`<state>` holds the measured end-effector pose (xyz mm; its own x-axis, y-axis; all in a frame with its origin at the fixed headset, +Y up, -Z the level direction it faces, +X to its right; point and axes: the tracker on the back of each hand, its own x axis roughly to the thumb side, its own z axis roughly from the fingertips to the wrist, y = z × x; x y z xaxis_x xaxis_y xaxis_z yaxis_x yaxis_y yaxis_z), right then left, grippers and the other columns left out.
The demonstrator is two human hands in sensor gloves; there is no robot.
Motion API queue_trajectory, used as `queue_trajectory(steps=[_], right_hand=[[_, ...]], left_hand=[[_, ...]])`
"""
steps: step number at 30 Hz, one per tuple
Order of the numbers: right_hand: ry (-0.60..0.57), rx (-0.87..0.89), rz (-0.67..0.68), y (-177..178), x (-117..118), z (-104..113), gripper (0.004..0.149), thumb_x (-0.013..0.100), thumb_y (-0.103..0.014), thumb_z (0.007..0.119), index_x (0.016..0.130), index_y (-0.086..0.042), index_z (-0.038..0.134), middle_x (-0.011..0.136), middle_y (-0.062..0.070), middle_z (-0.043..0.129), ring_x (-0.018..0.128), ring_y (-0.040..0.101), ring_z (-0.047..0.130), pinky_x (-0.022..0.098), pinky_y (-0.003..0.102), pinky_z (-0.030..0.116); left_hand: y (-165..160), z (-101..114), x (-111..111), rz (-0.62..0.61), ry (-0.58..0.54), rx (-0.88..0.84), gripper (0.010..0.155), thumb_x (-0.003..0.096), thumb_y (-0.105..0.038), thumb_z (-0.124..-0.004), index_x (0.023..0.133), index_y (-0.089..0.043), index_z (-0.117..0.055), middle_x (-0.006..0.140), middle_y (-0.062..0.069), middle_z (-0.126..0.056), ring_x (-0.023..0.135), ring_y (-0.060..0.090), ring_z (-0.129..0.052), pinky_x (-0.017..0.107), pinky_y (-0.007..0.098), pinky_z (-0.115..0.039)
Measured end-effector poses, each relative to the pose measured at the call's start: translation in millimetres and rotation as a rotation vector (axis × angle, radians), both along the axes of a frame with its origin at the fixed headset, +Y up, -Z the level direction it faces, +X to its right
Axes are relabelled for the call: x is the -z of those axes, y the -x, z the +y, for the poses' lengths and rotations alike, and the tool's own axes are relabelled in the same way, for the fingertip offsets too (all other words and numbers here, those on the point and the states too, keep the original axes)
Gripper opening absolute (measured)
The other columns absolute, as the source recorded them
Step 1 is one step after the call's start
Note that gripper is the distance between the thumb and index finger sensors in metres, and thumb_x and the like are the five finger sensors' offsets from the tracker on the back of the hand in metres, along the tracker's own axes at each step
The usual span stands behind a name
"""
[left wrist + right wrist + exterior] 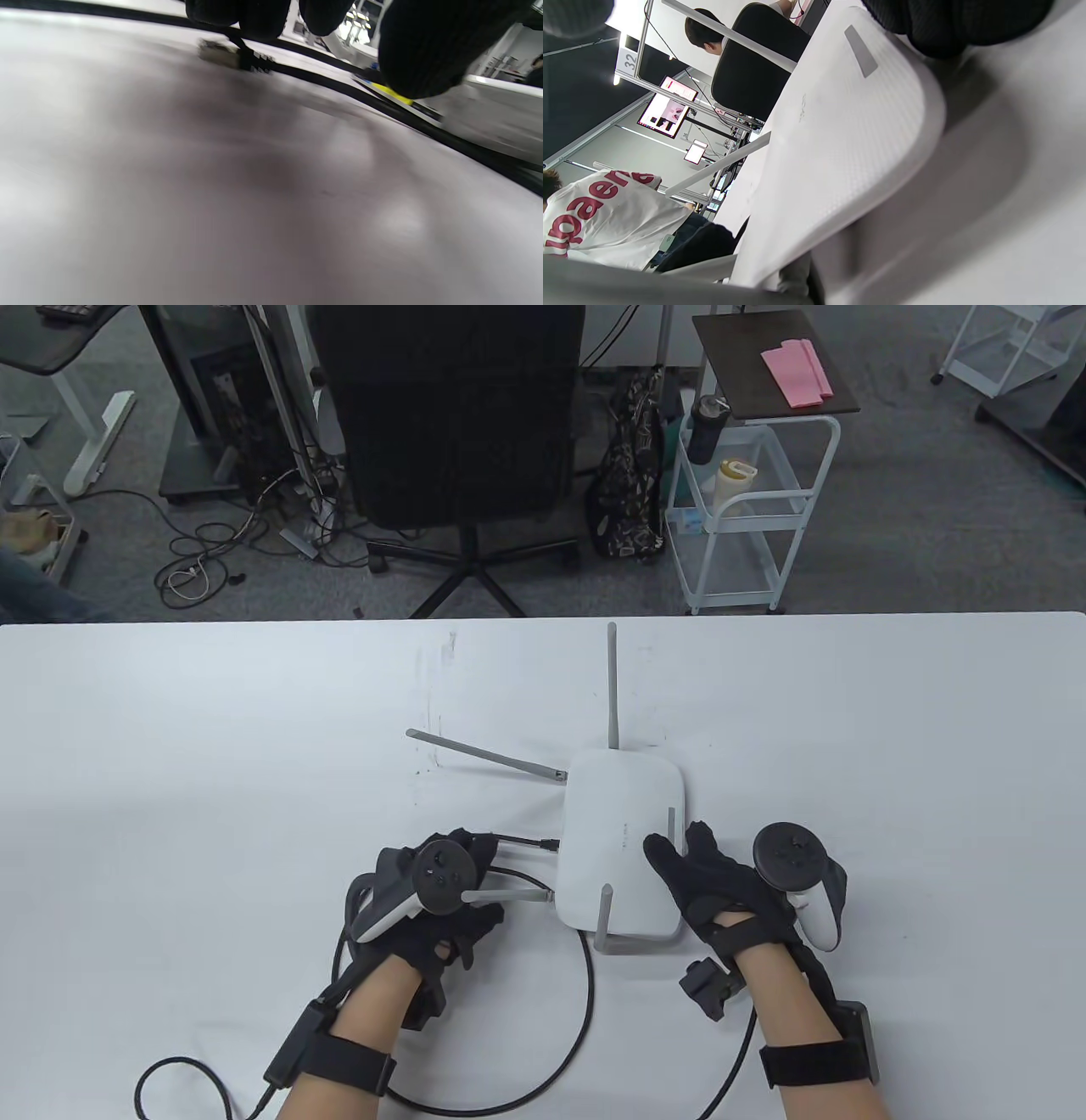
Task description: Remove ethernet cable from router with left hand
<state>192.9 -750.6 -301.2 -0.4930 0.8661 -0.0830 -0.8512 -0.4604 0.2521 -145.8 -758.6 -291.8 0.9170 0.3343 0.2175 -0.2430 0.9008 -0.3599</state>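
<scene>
On the white desk (pixel 212 746) the black ethernet cable (pixel 517 841) lies unplugged, its plug just short of the flat white plastic router (pixel 624 848), long axis running from the left hand (pixel 441 899) grip, which pinches it, while the right hand (pixel 721 891) rests on the router

The white tabletop (pixel 170 780) carries a white router (pixel 624 848) right of its middle with antennas splayed out, a black ethernet cable (pixel 585 993) looping along the near side, and its plug (pixel 550 843) lying just left of the router.
</scene>
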Motion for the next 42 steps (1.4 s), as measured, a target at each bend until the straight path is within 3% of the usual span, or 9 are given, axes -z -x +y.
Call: queue_trajectory(steps=[6, 18, 22, 28, 33, 40, 42], right_hand=[[0.015, 0.062, -0.009, 3, 0, -4, 0.119, 0.051, -0.085, 0.057, 0.105, 0.016, 0.025, 0.097, 0.049, 0.036, 0.078, 0.067, 0.062, 0.052, 0.068, 0.067], [0.067, 0.310, -0.055, 2, -3, -15, 0.117, 0.054, -0.082, 0.059, 0.106, 0.014, 0.020, 0.097, 0.049, 0.029, 0.079, 0.070, 0.055, 0.051, 0.069, 0.065], [0.037, 0.380, -0.089, 1, -4, -14, 0.115, 0.055, -0.082, 0.059, 0.106, 0.014, 0.021, 0.098, 0.047, 0.031, 0.079, 0.067, 0.059, 0.050, 0.065, 0.068], [0.010, 0.471, -0.096, 6, -5, -11, 0.114, 0.056, -0.080, 0.061, 0.105, 0.015, 0.021, 0.098, 0.046, 0.032, 0.078, 0.064, 0.059, 0.049, 0.061, 0.071], [-0.022, 0.563, -0.135, 1, -4, -10, 0.111, 0.058, -0.075, 0.065, 0.104, 0.015, 0.022, 0.098, 0.045, 0.036, 0.074, 0.056, 0.065, 0.046, 0.053, 0.075], [-0.011, 0.572, -0.138, -5, -2, -11, 0.106, 0.059, -0.072, 0.065, 0.105, 0.014, 0.023, 0.096, 0.040, 0.047, 0.067, 0.043, 0.071, 0.042, 0.044, 0.077], [-0.032, 0.609, -0.153, -7, -1, -11, 0.104, 0.060, -0.071, 0.065, 0.107, 0.012, 0.025, 0.098, 0.038, 0.047, 0.069, 0.043, 0.070, 0.044, 0.047, 0.076]], left_hand=[[-16, -3, -4, -0.062, 0.017, -0.010, 0.098, 0.0416, -0.063, -0.086, 0.115, -0.027, -0.033, 0.123, 0.010, -0.044, 0.114, 0.044, -0.048, 0.078, 0.068, -0.033], [-36, 0, -14, -0.095, -0.026, -0.157, 0.096, 0.0449, -0.063, -0.079, 0.114, -0.019, -0.029, 0.118, 0.018, -0.051, 0.107, 0.045, -0.063, 0.076, 0.065, -0.046], [-26, -2, -11, -0.029, -0.034, -0.286, 0.081, 0.0510, -0.057, -0.070, 0.114, -0.020, -0.035, 0.114, 0.021, -0.058, 0.103, 0.046, -0.071, 0.072, 0.062, -0.057], [-13, -2, -7, 0.077, -0.001, -0.571, 0.062, 0.0533, -0.043, -0.068, 0.111, -0.024, -0.057, 0.104, 0.023, -0.076, 0.088, 0.045, -0.090, 0.064, 0.059, -0.072], [-8, -1, -7, 0.066, 0.059, -0.748, 0.042, 0.0522, -0.038, -0.075, 0.092, -0.028, -0.081, 0.101, 0.026, -0.078, 0.085, 0.046, -0.093, 0.063, 0.059, -0.076], [-11, 7, -11, -0.022, -0.012, -0.787, 0.039, 0.0510, -0.037, -0.075, 0.089, -0.031, -0.081, 0.101, 0.024, -0.077, 0.086, 0.041, -0.095, 0.065, 0.055, -0.079], [-10, 12, -13, -0.010, -0.012, -0.924, 0.039, 0.0507, -0.037, -0.075, 0.089, -0.031, -0.080, 0.101, 0.026, -0.076, 0.086, 0.042, -0.095, 0.065, 0.056, -0.079]])
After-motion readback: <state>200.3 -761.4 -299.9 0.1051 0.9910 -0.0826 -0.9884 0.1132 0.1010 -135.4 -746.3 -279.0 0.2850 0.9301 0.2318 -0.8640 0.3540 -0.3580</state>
